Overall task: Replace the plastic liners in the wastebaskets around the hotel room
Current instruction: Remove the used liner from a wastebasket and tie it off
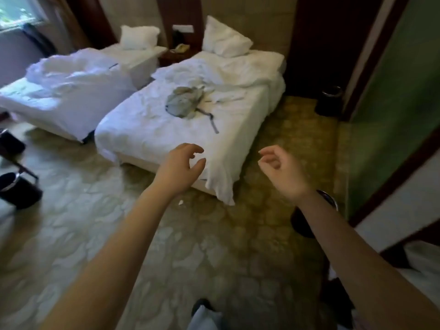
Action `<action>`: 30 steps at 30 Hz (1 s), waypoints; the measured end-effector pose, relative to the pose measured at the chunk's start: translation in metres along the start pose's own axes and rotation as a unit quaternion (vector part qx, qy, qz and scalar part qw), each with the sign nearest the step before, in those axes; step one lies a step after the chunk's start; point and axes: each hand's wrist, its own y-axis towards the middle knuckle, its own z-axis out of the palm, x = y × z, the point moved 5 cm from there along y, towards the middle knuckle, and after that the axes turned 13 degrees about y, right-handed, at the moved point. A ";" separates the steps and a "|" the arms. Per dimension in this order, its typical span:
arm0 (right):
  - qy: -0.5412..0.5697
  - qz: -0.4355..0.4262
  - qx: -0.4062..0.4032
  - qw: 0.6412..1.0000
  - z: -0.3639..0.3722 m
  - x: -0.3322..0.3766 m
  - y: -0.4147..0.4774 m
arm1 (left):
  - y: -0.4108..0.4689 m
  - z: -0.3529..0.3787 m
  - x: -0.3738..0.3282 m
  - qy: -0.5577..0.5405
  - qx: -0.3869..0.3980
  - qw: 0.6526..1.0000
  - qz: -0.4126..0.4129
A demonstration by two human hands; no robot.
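Left hand and right hand are held forward empty, fingers loosely curled, seemingly ready for a bin: a dark round wastebasket stands just below the right wrist, a second wastebasket far left.

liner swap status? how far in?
Done: nothing shows as finished; no liner can be made out in any basket. In hand: nothing, the left hand and right hand are empty. Left: the left wastebasket, the far wastebasket by the doorway, the near wastebasket under the right forearm. The grey bundle on the bed is unidentifiable.
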 end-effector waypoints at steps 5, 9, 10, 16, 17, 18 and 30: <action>-0.015 -0.030 0.121 0.992 0.150 0.043 0.042 | -0.052 -0.056 0.129 0.034 -0.037 0.989 -0.142; -0.043 -0.072 0.223 0.971 0.275 0.082 0.062 | -0.091 -0.095 0.239 0.060 -0.050 0.969 -0.233; -0.044 -0.083 0.245 0.965 0.307 0.092 0.065 | -0.099 -0.104 0.266 0.063 -0.049 0.964 -0.254; -0.070 -0.131 0.383 0.912 0.496 0.135 0.073 | -0.154 -0.138 0.414 0.082 -0.038 0.925 -0.368; -0.074 -0.132 0.402 0.903 0.522 0.139 0.073 | -0.162 -0.140 0.434 0.081 -0.037 0.916 -0.390; -0.079 -0.134 0.424 0.892 0.546 0.141 0.074 | -0.170 -0.142 0.453 0.078 -0.036 0.907 -0.412; -0.123 -0.169 0.609 0.765 0.798 0.145 0.141 | -0.167 -0.134 0.636 0.031 -0.040 0.816 -0.576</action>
